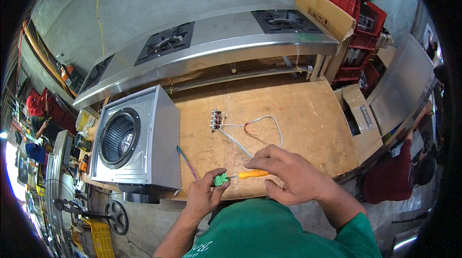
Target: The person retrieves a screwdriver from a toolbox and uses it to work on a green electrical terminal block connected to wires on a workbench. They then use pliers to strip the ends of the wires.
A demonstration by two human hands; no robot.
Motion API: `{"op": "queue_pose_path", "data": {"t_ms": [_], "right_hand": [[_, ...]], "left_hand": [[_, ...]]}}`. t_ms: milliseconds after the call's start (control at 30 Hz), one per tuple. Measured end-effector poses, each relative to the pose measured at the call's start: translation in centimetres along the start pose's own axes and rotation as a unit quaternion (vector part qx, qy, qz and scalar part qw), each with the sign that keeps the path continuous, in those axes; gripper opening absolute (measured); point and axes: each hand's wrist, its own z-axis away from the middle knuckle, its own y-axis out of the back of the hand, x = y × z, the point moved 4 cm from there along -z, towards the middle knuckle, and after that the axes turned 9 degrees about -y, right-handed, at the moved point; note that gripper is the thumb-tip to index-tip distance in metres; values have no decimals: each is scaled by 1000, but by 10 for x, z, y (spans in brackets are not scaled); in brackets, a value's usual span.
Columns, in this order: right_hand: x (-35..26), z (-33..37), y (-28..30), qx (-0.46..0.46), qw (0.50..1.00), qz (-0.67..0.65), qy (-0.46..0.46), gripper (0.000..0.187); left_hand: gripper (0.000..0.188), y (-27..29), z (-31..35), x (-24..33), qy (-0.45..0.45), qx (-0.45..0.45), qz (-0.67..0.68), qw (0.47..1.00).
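Left hand [204,196]: thumb and fingertips pinched on a small green connector [221,179], held up over the near edge of the table [308,135]. Right hand [290,175]: fingers half curled at the butt of an orange-handled screwdriver [253,174], thumb below and apart from the handle. Firmness of that hold: cannot tell.

Key relation (judgement): driver axis to connector. The screwdriver lies between the hands, long axis running nearly level from right hand to left, shaft pointing left at the connector's right side. Tip looks to be at the connector; whether seated in a screw cannot be told. Connector sits in the left hand's grip, so the left hand is the nearer; the right is at the handle end.

Surroundings: blue and purple wires [187,162] run from above-left down to the left hand; their ends are hidden, so a join to the connector is not confirmed. Beyond both hands, a small terminal part [215,120] lies on the table, with a white cable [237,143] running from it toward the right hand's fingertips. Left of the left hand, a boxed blower [161,137] stands with its round opening facing away from the hands.
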Motion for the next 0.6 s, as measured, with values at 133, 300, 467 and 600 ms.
{"op": "queue_pose_path", "data": {"t_ms": [133,300,467,600], "right_hand": [[-2,0,4,-105,981,106,-124,40],[-6,3,4,-73,997,37,5,42],[-2,1,1,-97,984,119,-96,42],[-6,2,2,-108,994,33,-7,41]], "left_hand": [[33,-1,3,-2,5,2,5,1000],[31,0,-1,7,2,-18,-12,1000],[35,-1,3,1,-5,-1,9,1000],[35,0,0,6,-13,-1,-1,1000]]}}
